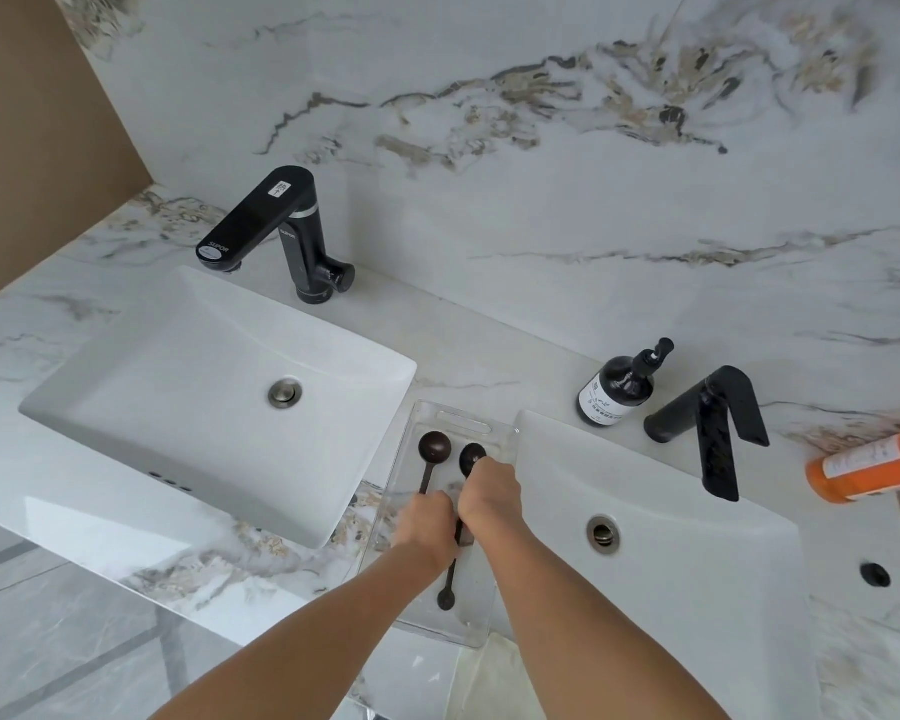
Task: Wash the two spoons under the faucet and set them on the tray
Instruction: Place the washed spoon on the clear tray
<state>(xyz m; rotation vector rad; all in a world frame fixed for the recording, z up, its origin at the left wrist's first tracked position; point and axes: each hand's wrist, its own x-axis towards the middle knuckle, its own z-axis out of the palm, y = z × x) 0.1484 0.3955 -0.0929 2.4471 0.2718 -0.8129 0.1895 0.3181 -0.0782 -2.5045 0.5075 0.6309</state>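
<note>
Two dark brown spoons lie in a clear plastic tray [497, 623] on the counter between two sinks. The left spoon [434, 445] has its bowl toward the wall; my left hand [427, 522] is closed over its handle. The right spoon [472, 456] lies beside it, and its long handle ends near the tray's front. My right hand [489, 491] covers the right spoon's neck with the fingers curled on it. A black faucet [276, 226] stands behind the left sink [126, 407]. No water runs.
A second white sink [697, 589] with a black faucet [718, 428] lies to the right. A dark pump bottle [614, 392] stands behind it. An orange bottle [874, 465] lies at the right edge. The marble counter drops off at the front.
</note>
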